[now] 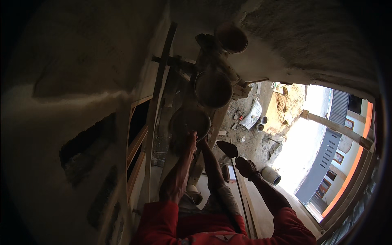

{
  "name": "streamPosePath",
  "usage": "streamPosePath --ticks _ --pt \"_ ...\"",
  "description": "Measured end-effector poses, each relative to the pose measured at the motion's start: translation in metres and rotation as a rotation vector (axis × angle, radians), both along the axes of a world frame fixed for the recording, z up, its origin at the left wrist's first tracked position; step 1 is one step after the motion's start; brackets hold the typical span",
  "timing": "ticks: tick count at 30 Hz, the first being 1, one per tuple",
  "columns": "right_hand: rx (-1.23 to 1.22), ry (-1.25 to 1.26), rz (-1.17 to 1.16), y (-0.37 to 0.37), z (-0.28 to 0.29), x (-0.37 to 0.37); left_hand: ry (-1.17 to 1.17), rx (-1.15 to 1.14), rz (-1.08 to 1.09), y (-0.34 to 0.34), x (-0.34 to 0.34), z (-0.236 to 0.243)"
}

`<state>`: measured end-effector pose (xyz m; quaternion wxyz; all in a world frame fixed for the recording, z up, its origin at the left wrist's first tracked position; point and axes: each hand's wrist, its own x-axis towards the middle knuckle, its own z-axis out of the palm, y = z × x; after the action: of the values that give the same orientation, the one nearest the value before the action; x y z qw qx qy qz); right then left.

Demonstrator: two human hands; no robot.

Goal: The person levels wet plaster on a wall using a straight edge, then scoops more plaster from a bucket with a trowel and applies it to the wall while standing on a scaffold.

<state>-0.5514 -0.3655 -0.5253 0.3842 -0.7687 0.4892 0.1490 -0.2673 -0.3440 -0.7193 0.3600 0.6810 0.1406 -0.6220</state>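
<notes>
A wooden plank (218, 119) runs up the middle of the frame, with a bucket (213, 89) standing on it above centre and another bucket (231, 37) near the top; a dark pan (190, 124) is just below centre, its contact with the plank hidden. Right of centre, the dirt ground (245, 143) carries a pale sack (252, 114), small rubble (235, 118) and two short round tubes (260, 127) beside the sack.

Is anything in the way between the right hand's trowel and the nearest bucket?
Nothing visible fully blocks the trowel, held in the right hand. The person's knee sits close to the path, and the left hand is at the near rim of the nearest bucket.
</notes>
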Motion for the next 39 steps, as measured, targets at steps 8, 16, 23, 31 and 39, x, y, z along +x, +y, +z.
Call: streamPosePath --ticks 8,16,23,31,39 --pt "0.054 0.27 0.125 -0.088 -0.137 0.073 0.047 -0.146 0.233 0.042 -0.035 -0.061" --pt "0.234 0.336 0.23 -0.073 -0.228 0.104 0.044 -0.09 0.196 0.069 -0.03 -0.066" --pt "0.162 0.137 0.341 -0.023 -0.309 0.117 -0.086 -0.269 0.07 0.084 -0.009 -0.072" --pt "0.232 0.017 -0.335 0.0 -0.303 0.142 0.004 -0.198 0.127 0.088 0.017 -0.058" --pt "0.293 0.005 -0.216 0.003 -0.309 0.142 -0.131 -0.249 0.085 0.088 0.015 -0.061"
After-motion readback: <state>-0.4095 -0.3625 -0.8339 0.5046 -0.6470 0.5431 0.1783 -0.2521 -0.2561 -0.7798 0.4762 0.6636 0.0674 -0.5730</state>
